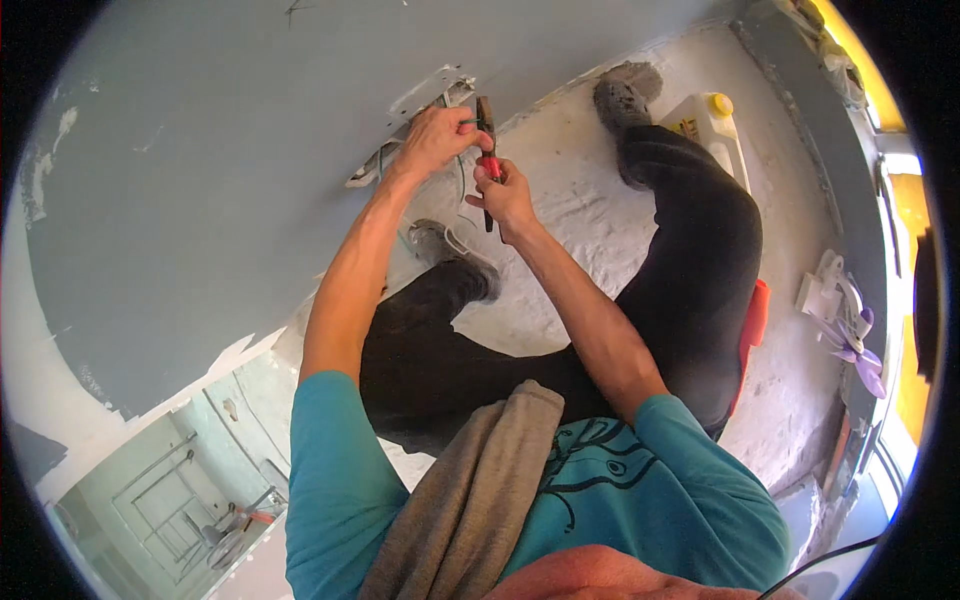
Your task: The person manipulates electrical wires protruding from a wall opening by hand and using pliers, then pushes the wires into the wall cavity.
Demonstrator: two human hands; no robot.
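My right hand (507,196) is closed round the red and black handles of a pair of pliers (486,113), jaws pointing up and away from me. Right beside the jaws, my left hand (434,140) pinches a thin green wire (468,122), whose end meets the pliers; whether the jaws grip it I cannot tell. Behind my left hand a rough opening (455,92) is cut in the grey wall, with pale wires coming out. More thin wires (461,180) hang below my left hand, and part of the opening is hidden by it.
The grey wall (220,200) rises on the left. A white jug with a yellow cap (720,104) stands on the dusty floor beyond my right leg. An orange-red seat edge (755,330) shows beneath me. A white and purple fan (850,330) lies at the right.
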